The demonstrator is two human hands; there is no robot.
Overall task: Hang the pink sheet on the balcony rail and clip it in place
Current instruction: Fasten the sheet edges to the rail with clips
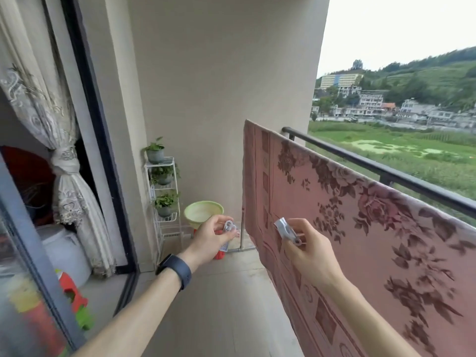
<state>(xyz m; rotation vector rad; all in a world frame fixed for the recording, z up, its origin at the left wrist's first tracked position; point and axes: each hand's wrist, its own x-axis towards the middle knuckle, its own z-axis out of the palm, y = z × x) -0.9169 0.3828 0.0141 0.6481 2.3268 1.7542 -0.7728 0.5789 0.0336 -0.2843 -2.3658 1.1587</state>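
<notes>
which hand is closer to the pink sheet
Right. The right hand, pinching a clip, is in front of the pink sheet; the left hand, holding other clips, is off beyond its left edge.

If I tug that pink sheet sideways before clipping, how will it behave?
Probably floppy: the pink sheet hangs limp by the black rail, so it should bunch rather than shift as one piece. It may slip off, since no clip shows on it; a white clip is pinched in the right hand, another in the left hand.

Sheet over rail
</notes>
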